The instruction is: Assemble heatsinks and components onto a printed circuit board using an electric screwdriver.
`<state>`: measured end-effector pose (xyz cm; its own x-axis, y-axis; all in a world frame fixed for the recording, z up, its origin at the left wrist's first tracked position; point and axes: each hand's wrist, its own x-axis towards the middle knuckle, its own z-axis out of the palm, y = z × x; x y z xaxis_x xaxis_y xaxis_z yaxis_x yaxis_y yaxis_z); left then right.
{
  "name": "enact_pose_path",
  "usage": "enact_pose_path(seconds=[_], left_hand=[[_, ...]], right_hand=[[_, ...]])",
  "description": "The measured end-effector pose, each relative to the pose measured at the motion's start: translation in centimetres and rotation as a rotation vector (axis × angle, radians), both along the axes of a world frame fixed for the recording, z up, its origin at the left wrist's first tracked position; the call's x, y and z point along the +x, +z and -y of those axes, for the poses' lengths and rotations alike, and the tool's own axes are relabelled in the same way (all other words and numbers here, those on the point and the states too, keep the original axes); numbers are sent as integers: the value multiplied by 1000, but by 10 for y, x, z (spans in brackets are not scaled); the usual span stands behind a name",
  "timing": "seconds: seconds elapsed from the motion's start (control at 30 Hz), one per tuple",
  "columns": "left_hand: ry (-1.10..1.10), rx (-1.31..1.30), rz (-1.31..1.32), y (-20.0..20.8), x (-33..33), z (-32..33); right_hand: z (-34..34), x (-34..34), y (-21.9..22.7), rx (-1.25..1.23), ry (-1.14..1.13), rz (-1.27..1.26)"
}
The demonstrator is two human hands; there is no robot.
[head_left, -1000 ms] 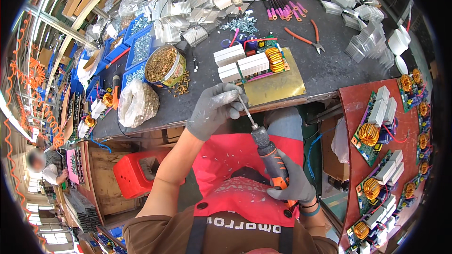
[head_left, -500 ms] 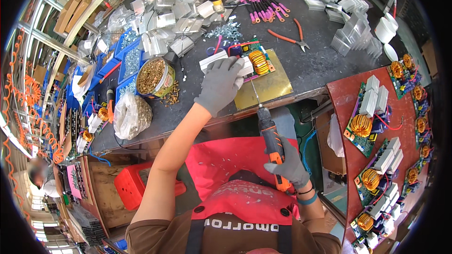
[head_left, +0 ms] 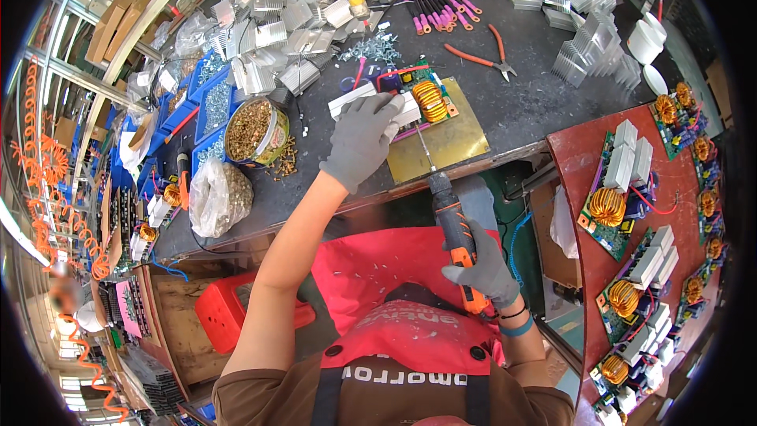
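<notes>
On the bench (head_left: 520, 114), a circuit board (head_left: 426, 76) bears seated heat sinks (head_left: 408, 110) beneath the left hand (head_left: 359, 140), grip unclear; right hand (head_left: 489, 270) grasps a power driver (head_left: 452, 225); work appears unfinished.

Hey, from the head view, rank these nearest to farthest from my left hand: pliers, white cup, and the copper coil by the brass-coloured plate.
1. Copper coil, just right of your left hand
2. Pliers, farther right on the bench
3. White cup, far right
</notes>
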<state>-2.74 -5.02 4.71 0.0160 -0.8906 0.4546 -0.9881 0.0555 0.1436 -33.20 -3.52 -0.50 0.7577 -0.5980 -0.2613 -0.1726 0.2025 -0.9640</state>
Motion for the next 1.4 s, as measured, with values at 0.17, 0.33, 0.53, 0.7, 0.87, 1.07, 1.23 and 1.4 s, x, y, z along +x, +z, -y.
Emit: enact_pose_path(seconds=[0.17,0.33,0.53,0.7,0.87,1.07,1.23,1.4], left_hand=[[-23,36,-45,-1,4,1],[-30,33,-33,1,6,2],[0,53,-12,5,5,8],[-20,6,67,2,9,13],[-53,-46,-20,-2,12,14],[-68,-52,-31,-3,14,15],[-42,-6,-79,-1,13,13],[-50,-29,-81,-2,13,14]], right_hand=[[0,0,2,-8,1,0],[2,0,2,-27,23,-4],[2,2,6,88,11,17],[4,4,16,159,-1,52],[6,2,22,236,4,28],[3,5,19,112,17,53],[5,3,24,275,-11,77],[6,4,27,263,13,63]])
